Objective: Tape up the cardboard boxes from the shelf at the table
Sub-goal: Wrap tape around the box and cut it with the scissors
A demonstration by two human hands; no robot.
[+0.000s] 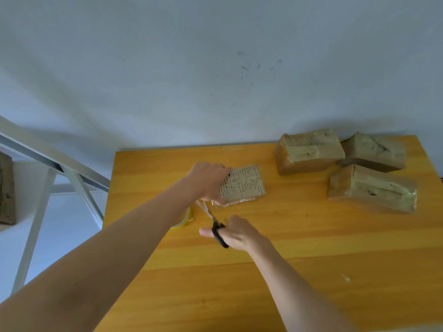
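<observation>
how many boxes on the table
4: one box under the left hand; two at back right, one before them. A brown shape on the shelf may be another.

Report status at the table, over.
Left grip holds box. Right grip holds scissors, blades at tape strip. Three taped boxes far right, out of the way.
</observation>
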